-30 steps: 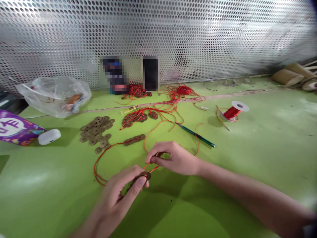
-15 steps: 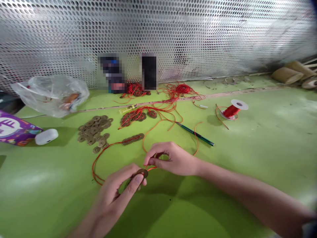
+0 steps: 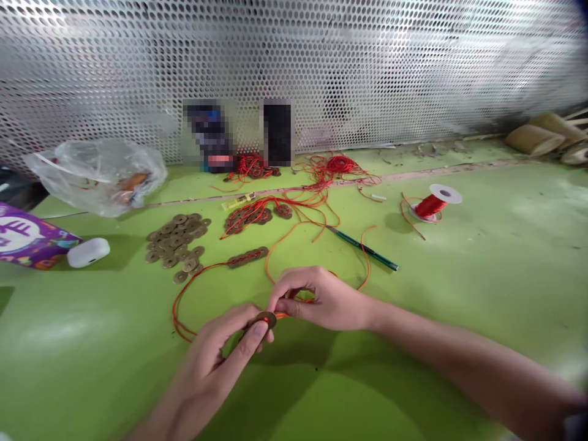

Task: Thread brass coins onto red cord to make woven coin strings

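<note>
Between thumb and fingers my left hand (image 3: pixel 229 343) pinches a round bronze-coloured coin (image 3: pixel 267 318) with a hole in its middle. Red cord shows at that hole. Just beyond it, my right hand (image 3: pixel 316 297) is closed with thumb and forefinger on the red cord (image 3: pixel 283 315), close against the coin's edge. A loop of cord runs from under my left hand to a row of overlapping coins (image 3: pixel 248 257) tied with red cord. Left of this row lies a pile of loose coins (image 3: pixel 177 239).
Behind the hands are corded coins (image 3: pixel 248 218), a dark green pen-like tool (image 3: pixel 365 248) and a yellow cutter (image 3: pixel 238 201). A spool of red cord (image 3: pixel 430 207) stands at right. A plastic bag (image 3: pixel 92 174), white case (image 3: pixel 89 252) and purple box (image 3: pixel 32 239) sit left.
My right hand has shifted slightly down, bringing its fingertips closer to the coin. The left hand keeps its hold on the coin, nearly still.
</note>
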`<state>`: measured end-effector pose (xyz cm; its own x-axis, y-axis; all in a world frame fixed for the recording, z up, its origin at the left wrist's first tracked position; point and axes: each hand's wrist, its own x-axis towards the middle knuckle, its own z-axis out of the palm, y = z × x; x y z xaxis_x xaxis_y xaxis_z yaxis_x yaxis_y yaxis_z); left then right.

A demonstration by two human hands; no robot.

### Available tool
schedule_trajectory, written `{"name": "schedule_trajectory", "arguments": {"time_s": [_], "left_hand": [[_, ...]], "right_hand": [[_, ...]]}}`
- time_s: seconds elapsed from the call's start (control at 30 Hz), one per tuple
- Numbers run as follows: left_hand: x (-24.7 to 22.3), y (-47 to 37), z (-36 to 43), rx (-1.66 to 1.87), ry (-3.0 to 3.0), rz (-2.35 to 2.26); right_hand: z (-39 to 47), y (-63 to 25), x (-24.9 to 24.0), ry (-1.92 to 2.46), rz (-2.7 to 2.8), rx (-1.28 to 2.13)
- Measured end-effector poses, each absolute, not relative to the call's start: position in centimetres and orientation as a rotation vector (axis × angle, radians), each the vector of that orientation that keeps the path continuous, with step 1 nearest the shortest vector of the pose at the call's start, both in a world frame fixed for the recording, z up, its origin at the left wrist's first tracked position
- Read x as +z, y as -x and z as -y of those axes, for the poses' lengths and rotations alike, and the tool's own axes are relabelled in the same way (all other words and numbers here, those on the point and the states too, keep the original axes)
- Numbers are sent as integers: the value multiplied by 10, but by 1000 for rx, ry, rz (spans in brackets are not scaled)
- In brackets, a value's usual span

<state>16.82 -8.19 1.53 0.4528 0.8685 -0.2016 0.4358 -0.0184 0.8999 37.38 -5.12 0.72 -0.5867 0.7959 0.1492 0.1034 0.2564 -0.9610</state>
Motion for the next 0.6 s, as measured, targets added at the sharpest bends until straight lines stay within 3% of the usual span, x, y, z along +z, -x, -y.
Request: {"name": "schedule_trajectory", "arguments": {"time_s": [0.6], "left_hand": [[19, -171, 83, 475, -1649, -1155]], "right_hand": [[50, -376, 6, 804, 1931, 1311]]}}
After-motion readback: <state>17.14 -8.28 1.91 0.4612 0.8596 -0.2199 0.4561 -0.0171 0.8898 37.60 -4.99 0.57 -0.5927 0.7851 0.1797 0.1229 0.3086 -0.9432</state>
